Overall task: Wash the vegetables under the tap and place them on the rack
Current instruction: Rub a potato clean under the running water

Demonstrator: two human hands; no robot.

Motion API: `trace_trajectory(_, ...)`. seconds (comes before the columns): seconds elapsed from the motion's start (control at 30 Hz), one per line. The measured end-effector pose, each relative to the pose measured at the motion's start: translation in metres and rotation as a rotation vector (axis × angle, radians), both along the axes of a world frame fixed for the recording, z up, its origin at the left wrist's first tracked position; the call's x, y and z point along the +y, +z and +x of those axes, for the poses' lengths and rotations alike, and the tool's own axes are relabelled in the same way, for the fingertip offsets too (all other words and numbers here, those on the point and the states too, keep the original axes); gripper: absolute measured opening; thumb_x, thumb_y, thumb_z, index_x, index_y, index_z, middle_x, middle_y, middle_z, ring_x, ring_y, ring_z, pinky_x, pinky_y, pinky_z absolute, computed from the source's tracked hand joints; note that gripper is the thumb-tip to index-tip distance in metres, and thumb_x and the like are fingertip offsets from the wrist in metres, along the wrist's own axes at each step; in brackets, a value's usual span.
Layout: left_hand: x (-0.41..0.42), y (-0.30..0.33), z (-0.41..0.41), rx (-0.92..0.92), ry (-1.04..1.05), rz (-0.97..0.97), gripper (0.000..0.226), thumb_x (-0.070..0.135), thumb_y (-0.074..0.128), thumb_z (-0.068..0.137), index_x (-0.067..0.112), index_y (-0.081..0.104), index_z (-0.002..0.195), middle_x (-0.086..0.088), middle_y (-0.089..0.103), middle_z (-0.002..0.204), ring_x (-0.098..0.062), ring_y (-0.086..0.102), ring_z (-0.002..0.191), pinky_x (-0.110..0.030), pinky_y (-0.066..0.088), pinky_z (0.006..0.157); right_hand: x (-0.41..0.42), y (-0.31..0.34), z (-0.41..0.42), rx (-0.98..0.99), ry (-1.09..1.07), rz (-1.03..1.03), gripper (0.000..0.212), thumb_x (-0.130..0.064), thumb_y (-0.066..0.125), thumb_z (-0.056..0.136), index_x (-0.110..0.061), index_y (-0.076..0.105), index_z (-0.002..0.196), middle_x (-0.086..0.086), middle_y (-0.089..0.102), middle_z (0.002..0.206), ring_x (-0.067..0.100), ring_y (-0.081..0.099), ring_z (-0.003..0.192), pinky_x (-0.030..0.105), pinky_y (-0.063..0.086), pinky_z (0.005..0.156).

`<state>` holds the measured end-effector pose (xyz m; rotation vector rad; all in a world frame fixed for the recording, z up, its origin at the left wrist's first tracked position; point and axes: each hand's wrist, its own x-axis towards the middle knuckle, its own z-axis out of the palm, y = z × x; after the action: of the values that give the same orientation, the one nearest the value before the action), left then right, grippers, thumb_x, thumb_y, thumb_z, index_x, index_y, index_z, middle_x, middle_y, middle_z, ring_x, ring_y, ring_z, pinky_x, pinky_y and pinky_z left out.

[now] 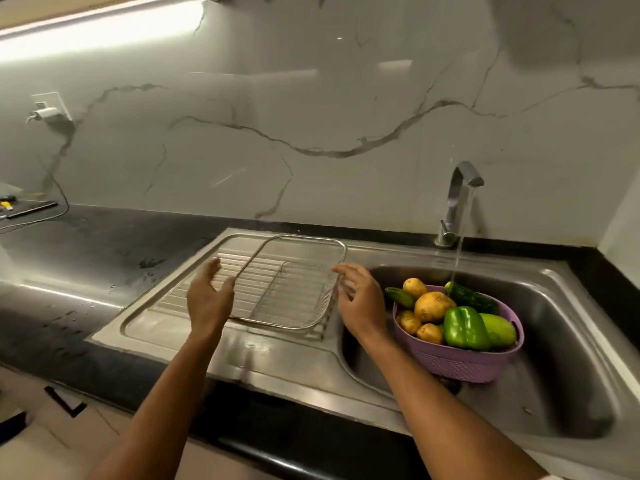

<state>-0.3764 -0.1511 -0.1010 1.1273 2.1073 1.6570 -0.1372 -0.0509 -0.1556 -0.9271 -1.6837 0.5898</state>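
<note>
A wire mesh rack (294,282) lies on the steel draining board (166,323), with nothing in it. My left hand (207,299) hovers at its left edge and my right hand (360,299) at its right edge, both with relaxed fingers and holding nothing. In the sink (571,341) stands a purple basket (460,365) with several potatoes (433,306), a green bell pepper (464,327), cucumbers (474,297) and a pale green vegetable (502,329). Water runs from the tap (457,202) onto the back of the basket.
Black countertop (86,244) stretches to the left, with water drops near the draining board. A cable and small items (20,209) lie at the far left. A plugged wall socket (48,107) sits on the marble backsplash.
</note>
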Motion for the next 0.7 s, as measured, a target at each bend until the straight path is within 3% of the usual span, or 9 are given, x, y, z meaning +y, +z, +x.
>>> trace_trajectory(0.07,-0.004,0.020,0.032,0.206,0.064,0.149,0.048,0.008,0.068,0.096,0.012,0.056,0.142,-0.007,0.061,0.141,-0.020,0.054,0.131,-0.036,0.040,0.111,-0.002,0.005,0.005,0.014,-0.062,0.009,0.038,-0.002,0.062,0.091,-0.024,0.074,0.120,-0.009,0.064,0.122,0.010,0.069,0.103,0.037,0.062,0.086)
trace_trajectory(0.13,-0.004,0.035,0.074,0.286,0.016,0.315,0.045,0.005,0.068,0.095,0.013,0.059,0.138,-0.004,0.063,0.137,-0.015,0.055,0.128,-0.031,0.040,0.111,-0.003,0.012,0.013,0.054,-0.120,0.006,0.036,-0.006,0.059,0.091,-0.025,0.074,0.118,-0.010,0.063,0.118,0.010,0.070,0.095,0.035,0.063,0.077)
trace_trajectory(0.27,0.002,0.045,0.173,0.410,-0.280,0.477,0.039,-0.002,0.064,0.093,0.013,0.064,0.129,0.002,0.067,0.126,-0.009,0.059,0.119,-0.021,0.045,0.103,-0.006,0.018,0.049,0.148,-0.227,-0.061,0.033,-0.005,0.063,0.091,-0.025,0.074,0.115,-0.006,0.063,0.118,0.003,0.068,0.085,0.019,0.057,0.073)
trace_trajectory(0.33,0.020,0.034,0.211,0.399,-0.472,0.383,0.037,-0.002,0.064,0.091,0.017,0.068,0.122,0.007,0.067,0.118,-0.005,0.061,0.112,-0.020,0.049,0.097,0.000,0.015,0.078,0.104,-0.304,-0.098,0.030,-0.007,0.068,0.088,-0.023,0.075,0.113,-0.004,0.065,0.117,0.004,0.066,0.083,0.017,0.052,0.077)
trace_trajectory(0.47,0.068,0.001,0.260,0.127,-0.682,0.010,0.032,0.009,0.068,0.088,0.023,0.071,0.117,0.005,0.072,0.114,-0.012,0.068,0.109,-0.037,0.056,0.099,0.022,0.004,0.145,-0.033,-0.433,-0.230,0.029,-0.015,0.067,0.087,-0.022,0.075,0.114,0.000,0.070,0.114,0.019,0.068,0.100,0.034,0.054,0.087)
trace_trajectory(0.6,0.113,-0.026,0.295,0.370,-0.706,-0.291,0.045,0.014,0.068,0.093,0.015,0.062,0.138,-0.007,0.064,0.135,-0.024,0.059,0.126,-0.031,0.045,0.104,0.041,-0.006,0.187,-0.039,-0.629,-0.238,0.028,-0.005,0.063,0.090,-0.017,0.075,0.111,0.005,0.073,0.113,0.025,0.069,0.104,0.032,0.053,0.086)
trace_trajectory(0.7,0.140,-0.045,0.302,0.392,-0.767,-0.426,0.042,0.012,0.064,0.094,0.011,0.059,0.136,-0.014,0.066,0.128,-0.031,0.062,0.119,-0.035,0.049,0.096,0.052,-0.001,0.188,-0.052,-0.657,-0.195,0.025,-0.007,0.060,0.094,-0.021,0.075,0.109,0.000,0.074,0.109,0.020,0.067,0.103,0.029,0.052,0.083)
